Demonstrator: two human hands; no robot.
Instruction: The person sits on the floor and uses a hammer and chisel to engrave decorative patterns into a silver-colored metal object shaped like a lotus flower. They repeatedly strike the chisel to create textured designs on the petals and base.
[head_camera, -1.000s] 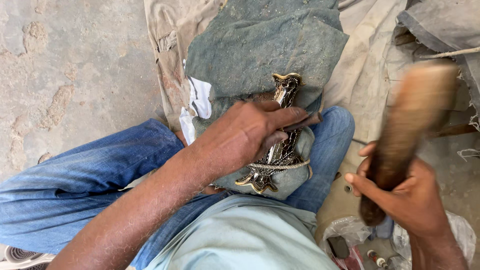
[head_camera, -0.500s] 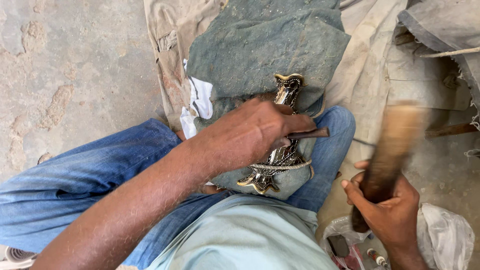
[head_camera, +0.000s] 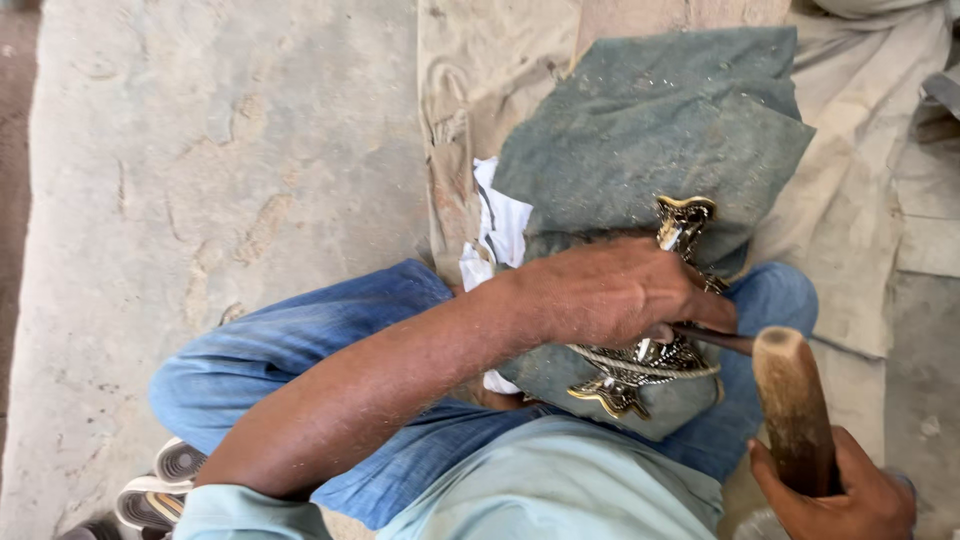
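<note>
Two hands show, with one ornate metal piece (head_camera: 640, 365), one thin metal tool (head_camera: 715, 338) and one wooden mallet (head_camera: 795, 410). The metal piece is dark with bright gold-toned scalloped edges and raised patterning; it lies on a dusty grey-green cloth (head_camera: 650, 140) over the person's lap, between the blue-jeaned knees. The left hand (head_camera: 615, 292) lies palm down over it, fingers curled around the tool, which juts out toward the mallet. The right hand (head_camera: 835, 495) is wrapped around the mallet's lower end, its head tilted up
</note>
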